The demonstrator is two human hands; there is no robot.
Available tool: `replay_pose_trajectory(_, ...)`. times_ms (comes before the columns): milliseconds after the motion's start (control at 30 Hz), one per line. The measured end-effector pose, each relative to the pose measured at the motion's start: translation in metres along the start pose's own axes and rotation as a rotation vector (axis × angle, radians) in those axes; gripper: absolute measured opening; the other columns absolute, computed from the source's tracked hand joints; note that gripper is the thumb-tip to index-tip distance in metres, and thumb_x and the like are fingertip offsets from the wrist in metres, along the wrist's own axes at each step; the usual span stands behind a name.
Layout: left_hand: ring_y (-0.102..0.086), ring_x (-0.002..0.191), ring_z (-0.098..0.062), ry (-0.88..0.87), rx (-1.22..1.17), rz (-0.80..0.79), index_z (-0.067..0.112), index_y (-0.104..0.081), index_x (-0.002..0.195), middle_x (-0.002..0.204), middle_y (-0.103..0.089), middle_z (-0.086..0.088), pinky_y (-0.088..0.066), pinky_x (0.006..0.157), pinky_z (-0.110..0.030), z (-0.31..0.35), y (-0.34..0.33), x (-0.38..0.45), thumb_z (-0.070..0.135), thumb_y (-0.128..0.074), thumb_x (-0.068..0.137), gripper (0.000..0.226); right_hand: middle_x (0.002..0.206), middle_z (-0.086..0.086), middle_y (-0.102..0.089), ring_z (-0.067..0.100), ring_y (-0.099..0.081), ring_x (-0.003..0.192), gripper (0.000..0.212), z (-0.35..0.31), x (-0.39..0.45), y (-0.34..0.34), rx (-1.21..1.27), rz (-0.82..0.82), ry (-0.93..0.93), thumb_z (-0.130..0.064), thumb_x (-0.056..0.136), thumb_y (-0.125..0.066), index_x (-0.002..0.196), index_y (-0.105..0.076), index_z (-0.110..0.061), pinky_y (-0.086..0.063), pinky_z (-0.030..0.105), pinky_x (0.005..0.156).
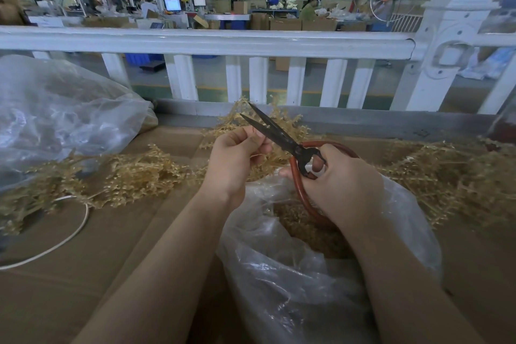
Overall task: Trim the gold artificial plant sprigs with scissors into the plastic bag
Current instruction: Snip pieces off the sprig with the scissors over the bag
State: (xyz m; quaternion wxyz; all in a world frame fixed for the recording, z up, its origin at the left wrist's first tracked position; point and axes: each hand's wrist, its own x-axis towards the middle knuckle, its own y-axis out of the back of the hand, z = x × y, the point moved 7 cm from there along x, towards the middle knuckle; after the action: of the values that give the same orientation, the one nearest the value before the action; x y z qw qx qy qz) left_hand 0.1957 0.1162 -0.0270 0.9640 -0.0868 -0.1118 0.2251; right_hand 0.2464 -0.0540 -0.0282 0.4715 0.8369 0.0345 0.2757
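Two bare forearms reach in from the near edge of the cardboard-covered table (92,260), and between them sits the open clear plastic bag (293,274), its mouth turned up under the hands. Inside the bag lies a heap of cut gold pieces (304,226), seen through the film and the opening.

The right hand (343,184) is closed around the red loop handles of the black-bladed scissors (279,135), fingers threaded through the loops, directly above the bag's mouth. The blades point up and away toward the far edge, slightly parted at the tips. The left hand (234,159) is closed in a pinch on a gold sprig (251,123), thumb and fingertips gripping its thin stem just beside the lower blade; the sprig's bushy end fans out behind the blades. Whether the blades touch the stem cannot be told.

More gold sprigs are strewn in a loose pile (134,176) along the left half of the table, and a second pile (452,176) spreads toward the right edge. A white cord (81,220) curves across the cardboard near the left edge. A large bulging plastic bag (61,114) stands at the far left corner. A white railing (212,39) runs along the far edge.
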Motion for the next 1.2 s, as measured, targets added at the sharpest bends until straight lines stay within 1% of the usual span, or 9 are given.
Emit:
replay_pose_trajectory(100, -0.058, 0.067, -0.009, -0.001, 0.006, -0.004, 0.010, -0.067, 0.082, 0.070, -0.065, 0.001, -0.045, 0.066, -0.021, 0.001, 0.000, 0.000, 0.008, -0.053, 0.100, 0.023, 0.057, -0.016, -0.044, 0.000, -0.042, 0.053, 0.056, -0.001, 0.000, 0.000, -0.006, 0.004, 0.005, -0.088, 0.069, -0.041, 0.067, -0.034, -0.033, -0.029, 0.022, 0.048)
replay_pose_trajectory(367, -0.060, 0.068, -0.009, 0.022, 0.006, 0.005, 0.013, -0.067, 0.080, 0.070, -0.066, 0.003, -0.047, 0.067, -0.023, -0.002, 0.002, -0.001, 0.010, -0.054, 0.100, 0.024, 0.060, -0.017, -0.048, 0.000, -0.045, 0.055, 0.057, 0.003, 0.001, -0.004, 0.003, -0.012, 0.009, -0.087, 0.072, -0.054, 0.069, -0.036, -0.032, -0.031, 0.023, 0.049)
replay_pose_trajectory(500, -0.058, 0.063, -0.008, 0.111, -0.042, 0.058, 0.013, -0.065, 0.076, 0.066, -0.064, 0.004, -0.049, 0.062, -0.021, -0.010, 0.005, -0.001, 0.010, -0.056, 0.099, 0.026, 0.065, -0.022, -0.052, -0.002, -0.047, 0.060, 0.057, 0.006, 0.001, -0.009, 0.038, -0.023, -0.020, -0.088, 0.071, -0.054, 0.078, -0.052, -0.032, -0.034, 0.019, 0.051)
replay_pose_trajectory(567, -0.058, 0.060, -0.009, 0.191, -0.100, 0.058, 0.010, -0.065, 0.078, 0.065, -0.065, 0.002, -0.050, 0.062, -0.023, -0.017, 0.003, -0.002, 0.007, -0.056, 0.098, 0.022, 0.069, -0.018, -0.061, 0.002, -0.054, 0.063, 0.056, 0.008, 0.001, -0.011, 0.127, -0.007, -0.033, -0.083, 0.074, -0.060, 0.082, -0.062, -0.027, -0.047, 0.024, 0.057)
replay_pose_trajectory(633, -0.060, 0.058, -0.010, 0.254, -0.132, 0.028, 0.007, -0.065, 0.081, 0.067, -0.068, -0.001, -0.052, 0.058, -0.023, -0.023, -0.003, -0.004, 0.003, -0.058, 0.096, 0.017, 0.067, -0.010, -0.066, 0.009, -0.061, 0.064, 0.049, 0.008, 0.001, -0.011, 0.232, 0.010, -0.036, -0.072, 0.079, -0.066, 0.079, -0.066, -0.023, -0.057, 0.035, 0.065)
replay_pose_trajectory(733, -0.063, 0.053, -0.009, 0.293, -0.141, -0.021, 0.009, -0.062, 0.078, 0.064, -0.069, -0.003, -0.051, 0.052, -0.019, -0.028, -0.013, -0.009, -0.002, -0.060, 0.094, 0.020, 0.067, -0.008, -0.068, 0.010, -0.064, 0.065, 0.037, 0.006, 0.002, -0.014, 0.354, -0.027, -0.057, -0.060, 0.082, -0.071, 0.080, -0.070, -0.024, -0.058, 0.040, 0.067)
replay_pose_trajectory(967, -0.060, 0.058, -0.008, 0.301, -0.070, -0.073, 0.011, -0.064, 0.080, 0.065, -0.069, 0.001, -0.047, 0.052, -0.018, -0.029, -0.017, -0.010, -0.002, -0.064, 0.090, 0.017, 0.069, -0.006, -0.072, 0.016, -0.069, 0.067, 0.019, 0.011, 0.006, -0.023, 0.549, -0.075, -0.103, -0.041, 0.086, -0.076, 0.080, -0.071, -0.024, -0.061, 0.047, 0.069)
replay_pose_trajectory(1067, -0.060, 0.059, -0.009, 0.276, -0.072, -0.060, 0.011, -0.067, 0.086, 0.070, -0.070, 0.000, -0.047, 0.054, -0.019, -0.027, -0.016, -0.010, 0.001, -0.068, 0.088, 0.011, 0.072, -0.012, -0.072, 0.011, -0.069, 0.067, 0.016, 0.010, 0.007, -0.024, 0.565, -0.077, -0.090, -0.038, 0.086, -0.077, 0.080, -0.071, -0.024, -0.062, 0.044, 0.069)
replay_pose_trajectory(1200, -0.060, 0.060, -0.007, 0.218, -0.038, -0.056, 0.014, -0.070, 0.081, 0.072, -0.071, 0.000, -0.046, 0.059, -0.020, -0.023, -0.013, -0.006, 0.010, -0.071, 0.088, 0.008, 0.069, -0.022, -0.070, 0.001, -0.067, 0.063, 0.014, 0.010, 0.008, -0.023, 0.586, -0.071, -0.050, -0.034, 0.085, -0.078, 0.075, -0.069, -0.031, -0.054, 0.027, 0.058)
